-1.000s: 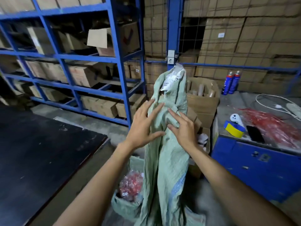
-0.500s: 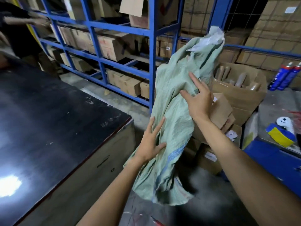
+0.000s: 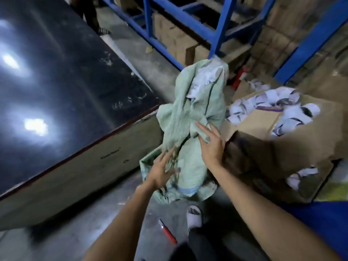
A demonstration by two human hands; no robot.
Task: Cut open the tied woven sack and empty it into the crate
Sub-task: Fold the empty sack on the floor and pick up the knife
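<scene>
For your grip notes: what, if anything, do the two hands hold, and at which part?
Both are on the green woven sack: the right hand presses its crumpled middle, the left hand its lower part. Motion blur hides whether the fingers close.

Head view, steeply down and close over somewhat blurred hands and floor (image 3: 94,232)

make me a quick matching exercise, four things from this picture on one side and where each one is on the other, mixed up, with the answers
Things:
1. green sack
2. red cutter
3. cardboard box
4. black table

Places:
A. lying on the floor near the foot
B. far left of the view
C. between the two hands
D. right of the sack, holding white paper rolls

Pairs: 1-C, 2-A, 3-D, 4-B
</scene>
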